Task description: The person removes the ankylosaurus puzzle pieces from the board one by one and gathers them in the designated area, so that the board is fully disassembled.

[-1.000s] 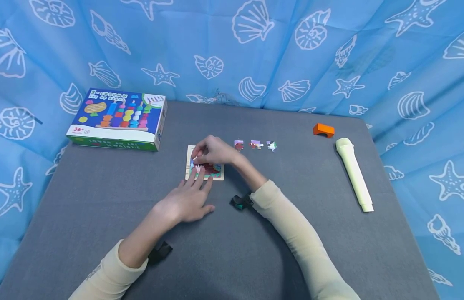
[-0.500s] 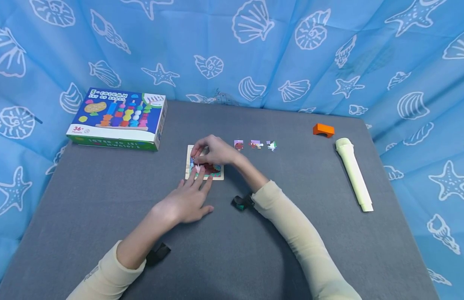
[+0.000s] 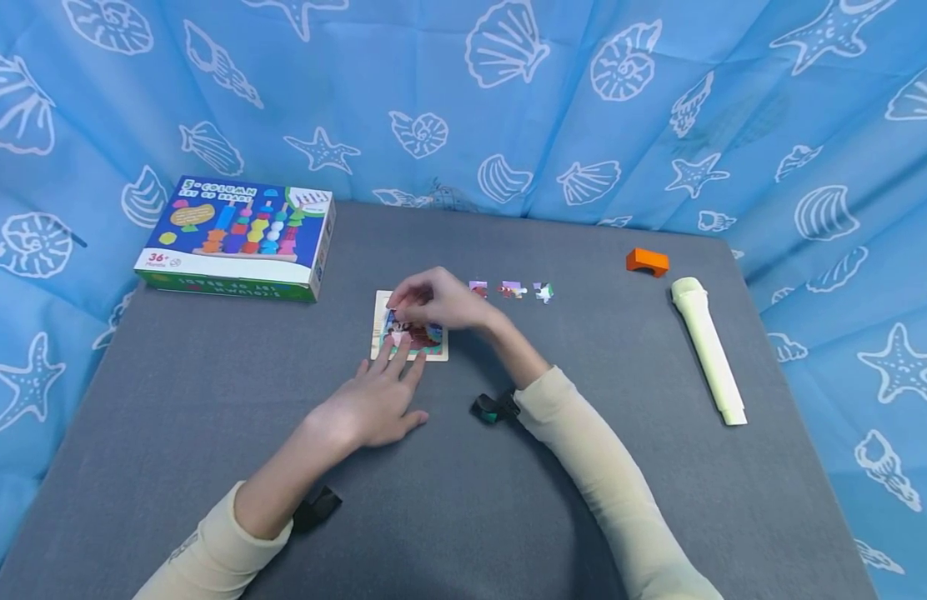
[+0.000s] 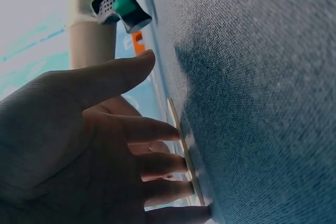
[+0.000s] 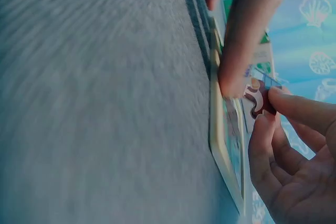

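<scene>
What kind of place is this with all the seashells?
Probably a play table indoors. The seashells are printed on a blue curtain hanging around a grey-covered table, which has a small puzzle board and a boxed bead set on it.

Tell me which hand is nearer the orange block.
Right. The right hand is over the board, left of the block; the left hand is farther, at the board's near edge.
</scene>
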`<action>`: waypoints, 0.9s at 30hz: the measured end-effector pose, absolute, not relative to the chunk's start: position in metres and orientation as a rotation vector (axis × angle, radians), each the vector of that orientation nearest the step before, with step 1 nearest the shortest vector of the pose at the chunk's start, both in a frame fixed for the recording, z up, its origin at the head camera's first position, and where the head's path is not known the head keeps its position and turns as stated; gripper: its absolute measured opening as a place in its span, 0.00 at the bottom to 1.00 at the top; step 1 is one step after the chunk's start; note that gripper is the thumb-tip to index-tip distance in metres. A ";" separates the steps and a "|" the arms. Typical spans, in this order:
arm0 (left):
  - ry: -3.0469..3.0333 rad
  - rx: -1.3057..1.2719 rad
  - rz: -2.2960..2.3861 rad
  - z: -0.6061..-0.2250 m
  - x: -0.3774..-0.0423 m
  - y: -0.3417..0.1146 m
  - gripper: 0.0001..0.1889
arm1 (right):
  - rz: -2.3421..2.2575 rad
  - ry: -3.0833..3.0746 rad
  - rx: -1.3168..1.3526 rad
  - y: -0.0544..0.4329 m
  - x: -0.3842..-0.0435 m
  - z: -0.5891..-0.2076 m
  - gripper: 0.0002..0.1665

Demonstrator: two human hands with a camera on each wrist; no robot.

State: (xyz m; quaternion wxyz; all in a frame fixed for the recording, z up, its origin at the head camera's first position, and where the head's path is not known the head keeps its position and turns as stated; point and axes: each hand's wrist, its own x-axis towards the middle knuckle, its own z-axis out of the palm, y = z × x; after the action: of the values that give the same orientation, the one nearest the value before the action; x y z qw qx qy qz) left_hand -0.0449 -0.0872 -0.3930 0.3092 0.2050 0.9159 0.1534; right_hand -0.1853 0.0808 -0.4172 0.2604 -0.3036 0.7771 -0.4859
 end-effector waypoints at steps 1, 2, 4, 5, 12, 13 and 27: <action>2.423 0.543 0.408 -0.393 -0.045 -0.087 0.43 | -1.321 2.111 -0.818 0.085 -0.185 -0.416 0.09; 2.425 0.542 0.409 -0.393 -0.045 -0.087 0.43 | -1.320 2.122 -0.818 0.089 -0.185 -0.415 0.09; 2.429 0.539 0.411 -0.394 -0.045 -0.087 0.44 | -1.321 2.137 -0.811 0.099 -0.185 -0.413 0.10; 2.431 0.532 0.408 -0.395 -0.045 -0.086 0.44 | -1.316 2.146 -0.807 0.104 -0.185 -0.412 0.10; 2.434 0.520 0.408 -0.401 -0.046 -0.086 0.45 | -1.302 2.201 -0.687 0.148 -0.184 -0.406 0.11; 2.434 0.526 0.407 -0.399 -0.046 -0.086 0.45 | -1.299 2.208 -0.666 0.155 -0.184 -0.406 0.11; 2.449 0.534 0.422 -0.393 -0.042 -0.085 0.44 | -1.125 2.301 -0.635 0.196 -0.188 -0.411 0.10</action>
State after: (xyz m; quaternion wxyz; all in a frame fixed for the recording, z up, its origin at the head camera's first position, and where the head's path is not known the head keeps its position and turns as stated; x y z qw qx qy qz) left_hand -0.0422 -0.0847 -0.3929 0.2953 0.2007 0.9205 0.1585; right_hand -0.1880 0.1956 -0.4107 0.2486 -0.2331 0.8446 -0.4129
